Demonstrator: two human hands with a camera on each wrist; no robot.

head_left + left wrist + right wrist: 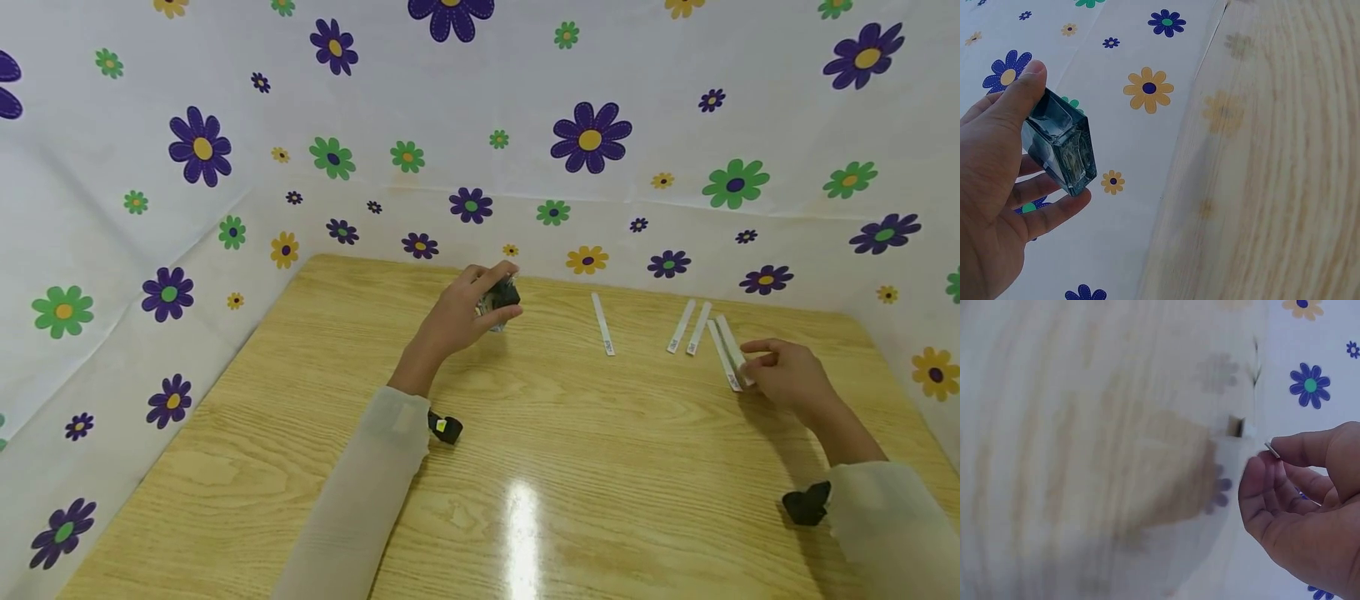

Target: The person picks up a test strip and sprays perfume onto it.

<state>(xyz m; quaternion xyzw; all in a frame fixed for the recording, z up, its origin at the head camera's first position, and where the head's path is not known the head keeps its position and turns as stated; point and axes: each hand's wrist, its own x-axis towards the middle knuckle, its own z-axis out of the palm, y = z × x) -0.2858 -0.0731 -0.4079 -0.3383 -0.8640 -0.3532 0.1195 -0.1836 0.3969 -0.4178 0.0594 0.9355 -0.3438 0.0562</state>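
Note:
My left hand [457, 312] grips a small glass bottle [1072, 150] with a dark cap [504, 292], held tilted near the back of the table. In the left wrist view the thumb lies over one side of the bottle and the fingers support the other. At the right, my right hand [791, 375] pinches the near end of a white paper strip [729, 337]. The end of this strip [1272, 450] shows between thumb and fingertips in the right wrist view. Right beside it lies another white strip [724, 358].
Two white strips [681, 327] lie side by side left of the right hand. A single strip [603, 325] lies farther left, between the hands. The wooden table [570, 433] meets a flower-printed cloth [517, 108] at the back and left.

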